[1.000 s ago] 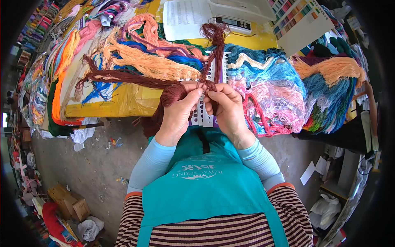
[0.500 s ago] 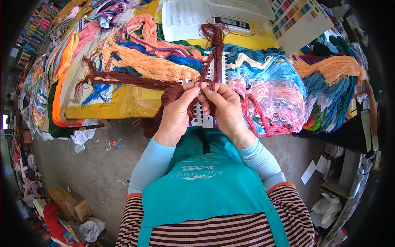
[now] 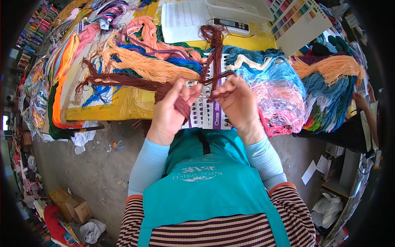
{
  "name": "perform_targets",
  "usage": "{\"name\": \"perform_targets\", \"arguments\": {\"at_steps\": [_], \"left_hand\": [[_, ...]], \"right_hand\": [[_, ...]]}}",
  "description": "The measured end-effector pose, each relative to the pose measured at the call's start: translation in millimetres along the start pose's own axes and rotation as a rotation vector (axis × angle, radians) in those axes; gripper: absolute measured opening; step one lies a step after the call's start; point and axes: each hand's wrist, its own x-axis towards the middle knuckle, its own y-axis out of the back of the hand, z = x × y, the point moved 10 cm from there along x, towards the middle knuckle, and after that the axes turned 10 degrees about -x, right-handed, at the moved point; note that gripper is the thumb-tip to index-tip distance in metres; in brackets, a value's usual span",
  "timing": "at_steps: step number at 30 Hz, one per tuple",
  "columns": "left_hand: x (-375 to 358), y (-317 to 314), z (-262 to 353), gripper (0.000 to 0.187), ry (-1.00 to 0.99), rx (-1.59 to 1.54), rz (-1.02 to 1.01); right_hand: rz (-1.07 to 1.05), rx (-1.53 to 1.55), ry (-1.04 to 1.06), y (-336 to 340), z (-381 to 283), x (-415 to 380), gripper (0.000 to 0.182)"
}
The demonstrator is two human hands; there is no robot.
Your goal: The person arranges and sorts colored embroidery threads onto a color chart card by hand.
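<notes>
My left hand [image 3: 168,111] grips a bundle of dark maroon yarn [image 3: 123,78] that trails left across the yellow table [image 3: 123,103]. My right hand [image 3: 236,103] pinches a few maroon strands and holds them apart from the left hand. A thin strand runs between the two hands. Under them lies a white punched thread card [image 3: 205,113] with a purple strip. Another maroon tuft [image 3: 214,37] lies along the card toward the scale.
Heaps of orange, peach, blue and pink yarn [image 3: 271,86] cover the table. A digital scale [image 3: 232,24], a printed sheet [image 3: 183,18] and a colour chart [image 3: 296,18] sit at the back. Another person's hand [image 3: 362,103] shows at the right. Cardboard boxes [image 3: 70,203] stand on the floor.
My hands, held together over the card, have drawn apart, stretching a maroon strand between them. The view shifted slightly, showing more of the card.
</notes>
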Motion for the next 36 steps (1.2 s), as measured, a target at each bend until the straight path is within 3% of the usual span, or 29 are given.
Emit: {"name": "perform_targets", "arguments": {"at_steps": [2, 4, 7, 9, 12, 14, 16, 18, 20, 22, 23, 25, 26, 30, 33, 34, 36], "left_hand": [[2, -5, 13, 0.015, 0.039, -0.148, -0.203], [-2, -4, 29, 0.016, 0.074, -0.275, -0.242], [-19, 1, 79, 0.012, 0.014, -0.35, -0.329], [-39, 25, 126, 0.016, -0.094, -0.454, -0.258], [-81, 61, 195, 0.024, -0.192, -0.423, -0.334], [-117, 86, 232, 0.028, -0.349, -0.383, -0.205], [-150, 119, 263, 0.025, -0.352, -0.265, -0.185], [-189, 170, 297, 0.022, -0.473, -0.144, 0.024], [-211, 185, 306, 0.019, -0.502, -0.074, 0.088], [-247, 209, 318, 0.019, -0.662, 0.235, 0.579], [-259, 229, 328, 0.021, -0.661, 0.307, 0.635], [-289, 272, 350, 0.022, -0.713, 0.318, 0.728], [-309, 293, 362, 0.022, -0.762, 0.332, 0.818], [-402, 353, 399, 0.025, -0.974, 0.321, 1.152], [-431, 348, 406, 0.022, -1.045, 0.265, 1.109], [-431, 345, 403, 0.022, -1.044, 0.264, 1.111], [-391, 338, 385, 0.023, -0.869, -0.047, 0.768]], "right_hand": [[-0.041, 0.185, -0.004, 0, -18, 9, 0.01], [-0.154, 0.172, 0.001, -2, -48, 14, 0.009], [0.07, -0.463, 0.235, 13, -127, 14, 0.014], [0.206, -0.819, 0.453, 11, -192, 0, 0.012], [0.374, -1.125, 0.663, 12, -280, -24, 0.023], [0.402, -1.13, 0.643, 26, -330, -33, 0.026], [0.537, -1.206, 0.726, 44, -382, -48, 0.025], [0.597, -1.245, 0.707, 66, -429, -62, 0.027], [0.698, -1.337, 0.732, 78, -459, -75, 0.028], [0.776, -1.643, 0.734, 84, -490, -83, 0.027], [0.772, -1.644, 0.736, 89, -497, -85, 0.027], [0.803, -2.016, 1.093, 62, -508, -103, 0.029], [0.928, -1.959, 0.893, 102, -546, -107, 0.031], [1.245, -2.303, 0.835, 104, -607, -150, 0.038], [1.342, -2.448, 0.837, 79, -612, -161, 0.037], [1.285, -2.447, 0.827, 75, -610, -157, 0.036], [0.962, -2.361, 0.802, 43, -555, -133, 0.034]]}}
